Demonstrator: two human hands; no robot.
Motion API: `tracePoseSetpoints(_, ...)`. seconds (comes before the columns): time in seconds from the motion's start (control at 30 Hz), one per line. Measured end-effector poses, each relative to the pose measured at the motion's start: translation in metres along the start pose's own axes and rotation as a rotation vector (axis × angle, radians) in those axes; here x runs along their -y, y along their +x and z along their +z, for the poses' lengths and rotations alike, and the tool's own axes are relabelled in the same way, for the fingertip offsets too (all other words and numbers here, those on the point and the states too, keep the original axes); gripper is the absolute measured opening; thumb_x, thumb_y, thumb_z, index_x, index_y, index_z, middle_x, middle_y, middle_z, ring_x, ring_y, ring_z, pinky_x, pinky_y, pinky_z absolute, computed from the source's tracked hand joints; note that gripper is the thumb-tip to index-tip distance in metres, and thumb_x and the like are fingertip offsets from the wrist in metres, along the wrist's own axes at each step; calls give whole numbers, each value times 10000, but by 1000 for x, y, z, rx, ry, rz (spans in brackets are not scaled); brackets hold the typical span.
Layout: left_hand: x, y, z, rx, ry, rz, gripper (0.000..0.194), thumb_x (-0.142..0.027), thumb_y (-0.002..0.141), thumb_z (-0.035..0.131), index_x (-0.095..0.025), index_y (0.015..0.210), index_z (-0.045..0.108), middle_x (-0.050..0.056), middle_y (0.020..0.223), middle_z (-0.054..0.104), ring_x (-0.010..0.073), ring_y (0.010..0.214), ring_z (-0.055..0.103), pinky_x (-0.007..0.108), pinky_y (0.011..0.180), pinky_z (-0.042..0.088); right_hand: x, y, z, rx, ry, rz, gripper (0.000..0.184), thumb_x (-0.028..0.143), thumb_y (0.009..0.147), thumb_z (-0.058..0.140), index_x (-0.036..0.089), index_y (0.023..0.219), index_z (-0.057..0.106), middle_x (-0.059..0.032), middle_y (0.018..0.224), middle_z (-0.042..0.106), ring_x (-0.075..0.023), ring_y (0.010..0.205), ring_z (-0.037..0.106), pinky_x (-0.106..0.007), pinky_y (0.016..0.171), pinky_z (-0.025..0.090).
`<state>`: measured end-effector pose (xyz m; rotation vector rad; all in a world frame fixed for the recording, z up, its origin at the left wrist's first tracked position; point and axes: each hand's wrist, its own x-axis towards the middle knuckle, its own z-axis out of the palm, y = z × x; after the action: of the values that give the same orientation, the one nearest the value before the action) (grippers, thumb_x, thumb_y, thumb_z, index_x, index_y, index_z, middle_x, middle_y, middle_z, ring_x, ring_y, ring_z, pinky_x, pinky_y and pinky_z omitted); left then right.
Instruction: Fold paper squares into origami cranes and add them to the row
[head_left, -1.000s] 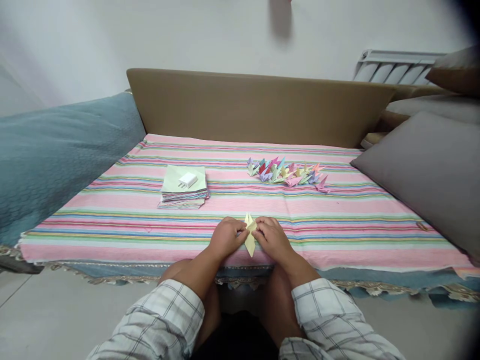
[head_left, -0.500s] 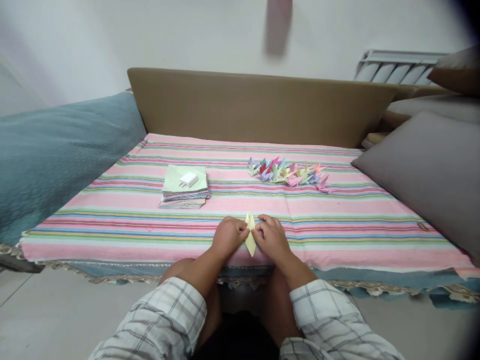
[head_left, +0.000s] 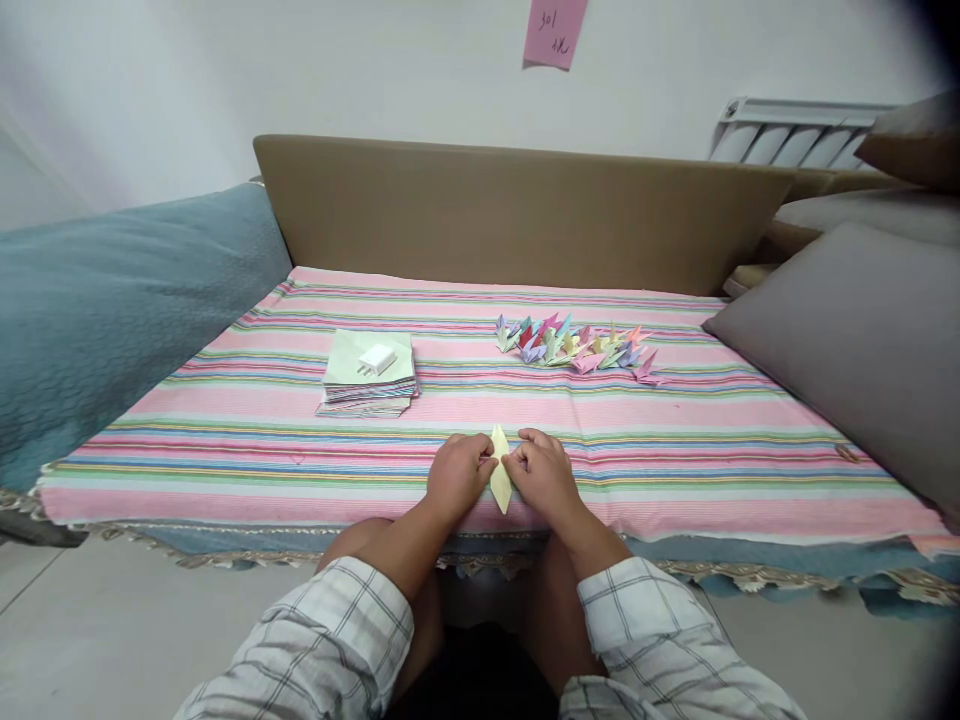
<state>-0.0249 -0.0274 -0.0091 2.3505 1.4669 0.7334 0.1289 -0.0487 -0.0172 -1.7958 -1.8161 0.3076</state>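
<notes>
A pale yellow piece of folded origami paper (head_left: pixel 501 487), narrow and diamond-shaped, stands between my hands near the front of the striped cloth (head_left: pixel 465 390). My left hand (head_left: pixel 457 475) pinches its left edge between thumb and fingers. On the opposite edge, my right hand (head_left: pixel 544 472) has its thumb and index finger closed on the paper, with the other fingers curled. Beyond the right hand lies a cluster of several folded paper cranes (head_left: pixel 555 347) in many colours. To the left, a stack of square paper sheets (head_left: pixel 367 398) has a white charger plug (head_left: pixel 377 359) on top.
A brown backrest (head_left: pixel 517 215) runs along the far side. A blue-covered armrest (head_left: pixel 142 300) bounds the left, and grey cushions (head_left: pixel 855 350) pile up on the right. A pink note (head_left: pixel 553 35) is stuck to the wall, left of a radiator (head_left: pixel 795 135).
The yellow paper's upper end, showing a split between two points before, now looks flatter and closer together. Both hands keep nearly the same place. Cranes and stack have not moved.
</notes>
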Motion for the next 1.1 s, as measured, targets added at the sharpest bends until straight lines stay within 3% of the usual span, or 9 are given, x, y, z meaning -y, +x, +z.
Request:
tracePoseSetpoints(0.17,3,-1,5,-22,-3,121,181,-219,816,574,-235,950,695,25,962,707,184,912,592,344,868,402,1,1,2,0,-29,11,194,288,774,578,205,598,580,-46,1183,582,-254,1076,473,-389,893,365)
tracePoseSetpoints(0.47,2,-5,6,-29,123,130,229,-285,858,533,-259,1025,687,41,1008,672,207,952,536,361,866,407,3,-1,2,-18,-39,14,161,288,766,582,213,624,579,-51,1189,574,-271,1079,465,-408,868,372)
tracePoseSetpoints(0.73,0,-7,5,-37,196,86,248,-273,840,554,-291,1051,683,47,1302,524,255,1101,467,420,955,386,-1,-3,1,-32,20,-10,154,299,774,581,220,643,594,-45,1187,573,-257,1092,462,-422,903,370)
tracePoseSetpoints(0.9,0,-7,5,-25,210,89,256,-270,833,562,-290,1058,683,45,1299,533,257,1098,471,429,960,394,-7,-4,-3,2,114,-46,129,294,800,546,241,736,645,-40,1190,579,-235,1131,460,-414,950,357)
tracePoseSetpoints(1.1,0,-7,5,-34,186,90,248,-275,833,568,-287,1050,689,61,1276,551,252,1087,482,436,962,396,-7,-5,-2,-13,86,-52,122,277,782,566,233,719,661,-51,1230,558,-248,1136,452,-432,951,362)
